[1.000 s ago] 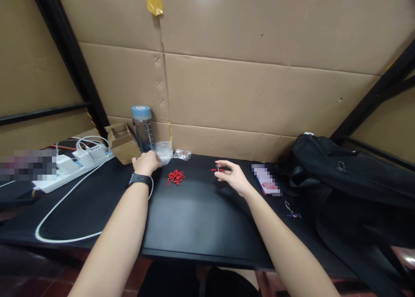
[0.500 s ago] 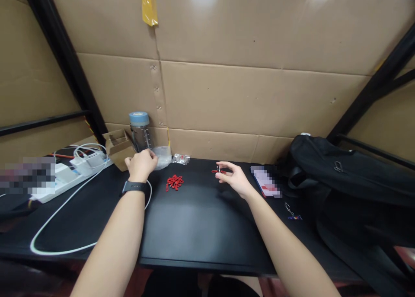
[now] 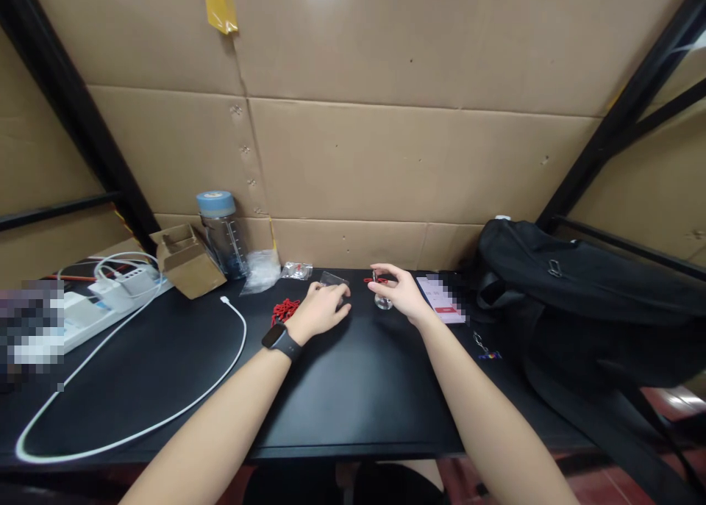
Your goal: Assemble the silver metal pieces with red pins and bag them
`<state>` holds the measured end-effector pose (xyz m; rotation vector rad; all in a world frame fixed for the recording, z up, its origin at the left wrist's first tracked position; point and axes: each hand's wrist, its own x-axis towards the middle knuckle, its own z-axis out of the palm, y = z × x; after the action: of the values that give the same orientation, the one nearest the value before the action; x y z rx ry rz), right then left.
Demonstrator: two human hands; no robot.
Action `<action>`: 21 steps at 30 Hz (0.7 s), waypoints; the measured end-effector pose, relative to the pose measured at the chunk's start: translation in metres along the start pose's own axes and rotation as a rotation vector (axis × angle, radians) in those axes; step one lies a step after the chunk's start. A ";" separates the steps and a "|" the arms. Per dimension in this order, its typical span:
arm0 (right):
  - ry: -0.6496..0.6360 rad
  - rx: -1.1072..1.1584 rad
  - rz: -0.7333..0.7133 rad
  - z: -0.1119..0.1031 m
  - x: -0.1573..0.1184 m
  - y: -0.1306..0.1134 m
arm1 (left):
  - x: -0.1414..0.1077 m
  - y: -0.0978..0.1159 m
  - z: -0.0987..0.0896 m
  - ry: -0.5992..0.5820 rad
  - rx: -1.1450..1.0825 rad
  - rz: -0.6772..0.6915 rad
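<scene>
My left hand (image 3: 323, 310), with a dark watch at the wrist, is over the middle of the black table, its fingers closed on a small clear plastic bag (image 3: 334, 278) that shows just beyond them. To its right, my right hand (image 3: 402, 293) pinches a red cord loop (image 3: 376, 279) between thumb and fingers. A clear, shiny piece (image 3: 383, 302) shows just below that thumb; whether it hangs from the cord I cannot tell. A pile of red cord loops (image 3: 284, 311) lies beside my left hand, partly hidden by it.
Clear bags (image 3: 261, 270) and a small packet (image 3: 296, 270) lie at the back, near a bottle (image 3: 221, 233) and an open cardboard box (image 3: 190, 261). A white cable (image 3: 241, 328) curves across the left. At right are a phone (image 3: 441, 299), a keychain (image 3: 487, 352) and a black backpack (image 3: 585, 292).
My left hand has moved right from the stack of clear bags to the table's middle, bringing a clear bag. My right hand stays pinched on the red cord. The view has shifted slightly.
</scene>
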<state>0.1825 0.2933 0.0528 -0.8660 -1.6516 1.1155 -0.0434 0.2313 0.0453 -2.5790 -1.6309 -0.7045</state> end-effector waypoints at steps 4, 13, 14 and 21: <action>-0.010 -0.024 -0.011 -0.001 0.001 0.001 | -0.003 -0.021 -0.002 0.020 -0.108 0.045; -0.062 -0.027 0.038 -0.001 -0.003 -0.008 | -0.004 -0.042 0.004 -0.108 0.079 -0.046; -0.065 -0.021 0.040 -0.002 -0.004 -0.008 | -0.004 -0.041 0.005 -0.107 0.052 -0.047; -0.114 -0.062 0.054 -0.001 -0.004 -0.009 | -0.003 -0.031 0.006 -0.139 0.049 -0.001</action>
<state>0.1848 0.2868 0.0602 -0.9061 -1.7732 1.1749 -0.0689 0.2445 0.0314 -2.6468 -1.6638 -0.4889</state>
